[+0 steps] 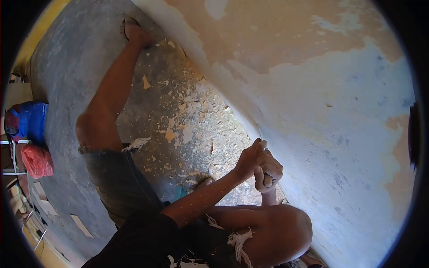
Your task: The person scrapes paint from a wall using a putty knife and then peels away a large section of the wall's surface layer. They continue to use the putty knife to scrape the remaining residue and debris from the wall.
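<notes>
A tool handle (267, 179) is held low against the wall (339, 111), just above the line where the wall meets the floor (67, 62). Only a small dark part of the handle is seen between the fingers. Its working end is hidden, so the kind of tool cannot be told with certainty.

The grip of the right hand (269, 172) is clamped tight around the handle, with the fingers curled fully over it. The grip of the left hand (248, 160) is closed as well and set directly above the right, touching it, with the thumb laid toward the wall. Stacking the hands in this way would let force from both arms be put through one point, and the tool is kept close to the plaster. The body is folded low beside the wall. The right knee (286, 230) is drawn up under the hands and the left leg (109, 94) is stretched out along the floor, which brings the hands down to the wall's lowest strip.

On the wall, pale blue paint is seen broken by bare, sandy patches. Paint flakes (178, 123) are scattered over the floor along the foot of the wall, thickest near the hands.

Well apart from the hands, at the far left edge, a blue bag (35, 120) and a red bag (38, 161) are set side by side. Both look filled out, but what is in them cannot be seen.
</notes>
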`<state>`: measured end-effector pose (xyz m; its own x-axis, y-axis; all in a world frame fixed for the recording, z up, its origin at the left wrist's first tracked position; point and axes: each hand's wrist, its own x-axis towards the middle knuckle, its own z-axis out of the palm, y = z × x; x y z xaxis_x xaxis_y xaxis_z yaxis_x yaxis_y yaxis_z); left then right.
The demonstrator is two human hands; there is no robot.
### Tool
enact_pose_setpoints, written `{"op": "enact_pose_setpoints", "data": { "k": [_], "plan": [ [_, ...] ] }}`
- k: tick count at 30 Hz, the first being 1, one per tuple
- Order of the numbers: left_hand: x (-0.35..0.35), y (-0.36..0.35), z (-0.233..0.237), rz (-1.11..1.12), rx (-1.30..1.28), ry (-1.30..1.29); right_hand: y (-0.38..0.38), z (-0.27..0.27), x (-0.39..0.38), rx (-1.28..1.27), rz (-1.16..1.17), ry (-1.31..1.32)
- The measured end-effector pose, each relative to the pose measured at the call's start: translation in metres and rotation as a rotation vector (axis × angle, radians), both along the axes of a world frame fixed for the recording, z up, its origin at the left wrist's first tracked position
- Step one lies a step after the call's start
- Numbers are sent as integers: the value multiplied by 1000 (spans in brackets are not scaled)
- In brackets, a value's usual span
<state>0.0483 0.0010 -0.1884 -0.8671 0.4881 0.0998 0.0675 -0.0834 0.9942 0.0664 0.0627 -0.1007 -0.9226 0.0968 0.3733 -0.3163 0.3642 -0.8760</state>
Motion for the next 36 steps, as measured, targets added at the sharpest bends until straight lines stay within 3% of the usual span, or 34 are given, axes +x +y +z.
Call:
{"op": "enact_pose_setpoints", "data": {
  "k": [2, 8, 9, 10, 11, 12, 14, 15, 18, 20, 21, 22, 25, 27, 28, 31, 33, 34, 36],
  "plan": [
    [-1, -3, -9, -16, -36, -68, -4, -14, 0, 162, -124, -45],
    [18, 11, -41, 17, 28, -81, -11, -5, 2, 156, -47, 47],
    [25, 19, -78, -137, 209, -397, -5, -15, 3, 203, -69, -94],
    [24, 21, -72, -132, 199, -416, -4, -16, -1, 255, -91, -232],
    [23, 24, -65, -127, 189, -435, -6, -8, 1, 352, -149, -167],
    [22, 25, -57, -122, 179, -454, -11, -2, -1, 295, -151, 8],
    [38, 29, -49, -35, 318, -580, -11, 5, 7, 243, -64, 31],
    [43, 28, -65, -131, 375, -645, -8, -3, 13, 282, -82, -77],
    [16, 22, -44, -70, -80, -162, 4, -13, 6, 305, -72, -146],
    [15, 20, -33, -57, -2, -146, -2, -1, 10, 274, -24, 40],
    [13, 20, -41, -84, -10, -191, -1, -9, 13, 410, -84, -105],
    [9, 19, -48, -105, -20, -229, 4, -18, 8, 330, -35, -184],
    [12, 15, -36, -47, -26, -129, 3, -9, 5, 380, -89, -69],
    [9, 13, -47, -76, -39, -186, 1, -17, 16, 398, -38, -151],
    [6, 11, -53, -93, -52, -211, 2, -22, 11, 272, -45, -266],
    [4, 7, -42, -43, -49, -107, 2, -16, 4, 355, -19, -174],
    [-8, 8, -61, -65, -43, -187, -8, -22, -1, 446, -95, -210],
    [-19, 4, -73, -89, -29, -244, -5, -27, -15, 350, -101, -335],
    [-30, -8, -67, -91, -77, -188, -4, -26, -26, 476, -65, -211]
  ]
}}
